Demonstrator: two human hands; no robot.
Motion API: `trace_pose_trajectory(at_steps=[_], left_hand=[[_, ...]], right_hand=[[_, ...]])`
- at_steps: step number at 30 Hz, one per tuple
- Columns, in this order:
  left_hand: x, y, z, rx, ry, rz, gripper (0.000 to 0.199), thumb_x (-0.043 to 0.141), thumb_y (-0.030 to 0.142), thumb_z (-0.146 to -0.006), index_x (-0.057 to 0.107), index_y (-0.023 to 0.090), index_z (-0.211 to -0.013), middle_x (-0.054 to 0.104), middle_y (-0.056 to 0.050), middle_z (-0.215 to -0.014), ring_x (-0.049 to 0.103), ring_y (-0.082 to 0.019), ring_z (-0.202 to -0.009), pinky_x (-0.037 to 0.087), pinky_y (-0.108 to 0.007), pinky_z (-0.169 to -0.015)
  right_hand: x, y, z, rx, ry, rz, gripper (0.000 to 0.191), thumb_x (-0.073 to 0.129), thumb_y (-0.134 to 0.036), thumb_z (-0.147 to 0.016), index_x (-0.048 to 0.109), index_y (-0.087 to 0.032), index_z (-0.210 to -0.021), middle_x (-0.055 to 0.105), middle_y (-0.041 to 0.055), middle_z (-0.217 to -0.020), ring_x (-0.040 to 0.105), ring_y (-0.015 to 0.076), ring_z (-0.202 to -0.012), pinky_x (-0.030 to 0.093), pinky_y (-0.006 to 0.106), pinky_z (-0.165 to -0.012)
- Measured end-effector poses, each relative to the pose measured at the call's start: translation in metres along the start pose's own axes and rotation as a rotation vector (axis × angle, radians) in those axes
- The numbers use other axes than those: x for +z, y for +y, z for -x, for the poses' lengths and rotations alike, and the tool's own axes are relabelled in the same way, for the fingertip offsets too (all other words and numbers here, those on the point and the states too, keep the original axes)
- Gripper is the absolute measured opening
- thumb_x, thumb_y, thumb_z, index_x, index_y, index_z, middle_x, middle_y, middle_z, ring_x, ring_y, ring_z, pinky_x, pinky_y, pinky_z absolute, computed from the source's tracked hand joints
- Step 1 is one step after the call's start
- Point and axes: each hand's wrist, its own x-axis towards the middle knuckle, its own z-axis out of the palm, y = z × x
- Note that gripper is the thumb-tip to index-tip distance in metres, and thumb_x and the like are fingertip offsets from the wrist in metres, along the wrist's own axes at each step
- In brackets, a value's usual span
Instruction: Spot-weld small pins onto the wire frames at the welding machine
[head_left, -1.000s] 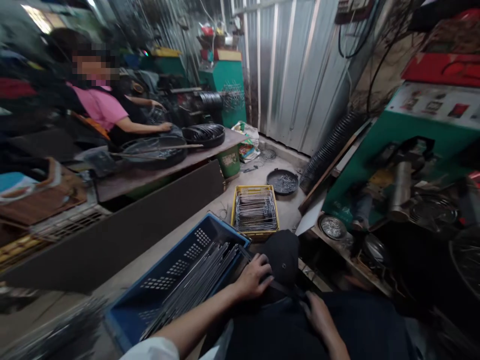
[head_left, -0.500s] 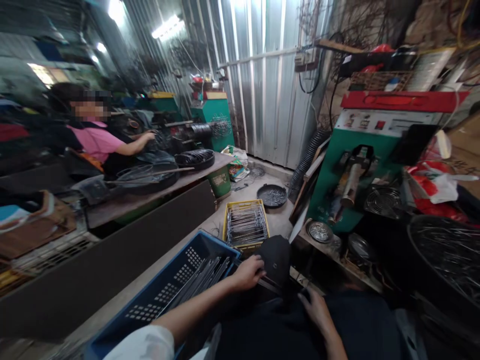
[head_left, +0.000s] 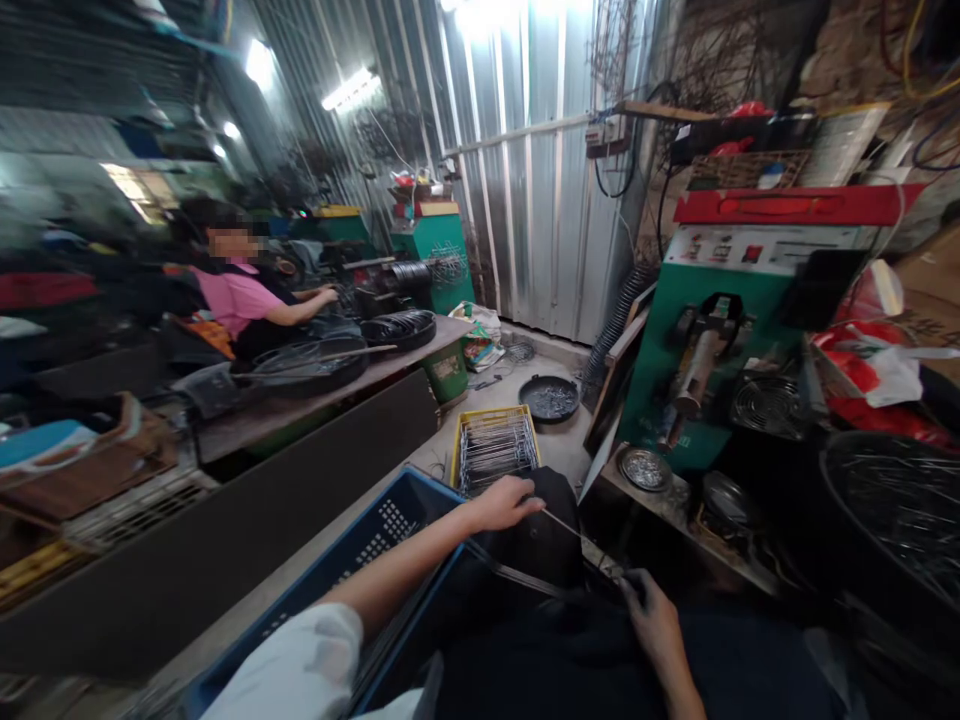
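Observation:
My left hand is closed on one end of a thin metal rod, over my dark-covered knee. The rod slants down to the right toward my right hand, whose thumb and fingers are pinched near its other end. More thin rods lie across my lap below my left hand. Under my left forearm stands a blue perforated crate. Just beyond my knee is a yellow crate full of metal wire pieces.
A green machine stands at the right, with a metal bowl of small parts beside it. A large black basin is at far right. A black pan lies on the floor. A person in pink sits at a bench.
My left hand has moved slightly up and right, and a rod now shows stretched between my hands. My right hand has shifted a little right. The view has turned slightly left.

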Motion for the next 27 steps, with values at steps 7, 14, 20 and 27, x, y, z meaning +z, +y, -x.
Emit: trace_pose_trajectory(at_steps=[7,14,20,27], left_hand=[[0.028,-0.035,-0.029,0.087,-0.18,-0.004,0.021,0.07,0.038,-0.081,0.062,0.021,-0.07,0.067,-0.005,-0.071,0.065,-0.025,-0.074,0.046,-0.03,-0.066],[0.027,-0.067,-0.108,0.086,-0.205,0.084,0.021,0.06,0.041,-0.085,0.068,0.024,-0.075,0.07,-0.007,-0.079,0.066,-0.027,-0.085,0.048,-0.033,-0.081],[0.043,-0.025,-0.173,0.155,-0.21,0.075,0.012,0.061,0.03,-0.085,0.068,0.021,-0.081,0.068,-0.009,-0.076,0.066,-0.03,-0.084,0.049,-0.038,-0.08],[0.019,0.052,-0.166,0.423,-0.2,0.171,0.009,0.058,0.019,-0.086,0.067,0.019,-0.088,0.068,-0.012,-0.083,0.064,-0.028,-0.082,0.047,-0.038,-0.076]], right_hand=[[0.007,0.009,0.004,0.048,-0.006,0.11,0.043,0.047,-0.052,-0.085,0.07,-0.018,-0.098,0.074,0.015,-0.102,0.07,0.0323,-0.099,0.054,0.043,-0.09],[-0.019,0.002,0.014,0.163,-0.072,0.148,0.037,0.045,-0.049,-0.09,0.068,-0.021,-0.093,0.074,0.0112,-0.099,0.07,0.0272,-0.093,0.053,0.035,-0.085],[-0.032,-0.008,0.006,0.273,-0.08,0.178,0.034,0.047,-0.048,-0.089,0.067,-0.021,-0.093,0.073,0.0101,-0.097,0.069,0.0272,-0.094,0.051,0.035,-0.086],[-0.08,-0.02,-0.011,0.292,-0.046,0.055,0.037,0.055,-0.053,-0.088,0.069,-0.02,-0.098,0.074,0.0086,-0.097,0.069,0.0253,-0.093,0.052,0.031,-0.083]])
